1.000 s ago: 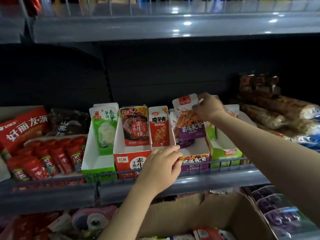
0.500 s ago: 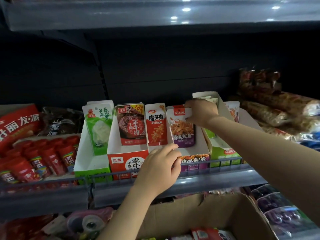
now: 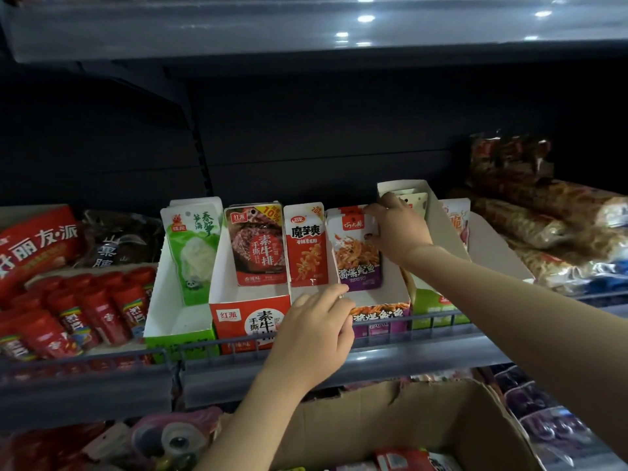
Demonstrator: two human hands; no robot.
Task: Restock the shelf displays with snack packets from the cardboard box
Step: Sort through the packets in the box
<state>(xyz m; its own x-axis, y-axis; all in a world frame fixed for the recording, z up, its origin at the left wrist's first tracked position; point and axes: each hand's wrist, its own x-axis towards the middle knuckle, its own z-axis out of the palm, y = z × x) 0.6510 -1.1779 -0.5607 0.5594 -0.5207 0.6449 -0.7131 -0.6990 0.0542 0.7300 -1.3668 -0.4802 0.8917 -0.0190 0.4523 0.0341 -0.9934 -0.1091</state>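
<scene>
A purple squid snack packet (image 3: 356, 253) stands upright in the purple display box (image 3: 380, 312) on the middle shelf. My right hand (image 3: 399, 229) grips the packet's upper right edge, thumb in front. My left hand (image 3: 317, 338) holds the front left corner of that display box, fingers curled over its rim. The cardboard box (image 3: 390, 423) sits open below the shelf, with a few red packets (image 3: 402, 458) showing at its bottom.
Beside it stand a red konjac packet (image 3: 306, 246), a red display box (image 3: 249, 317) with beef-style packets, and a green display box (image 3: 176, 321). A taller green box (image 3: 438, 300) is on the right. Red sachets (image 3: 78, 311) lie left, bagged snacks (image 3: 550, 232) right. A wire rail (image 3: 424, 321) fronts the shelf.
My right hand has lowered the purple packet from above the display box down into it, upright at the back. My left hand has stayed on the box's front corner.
</scene>
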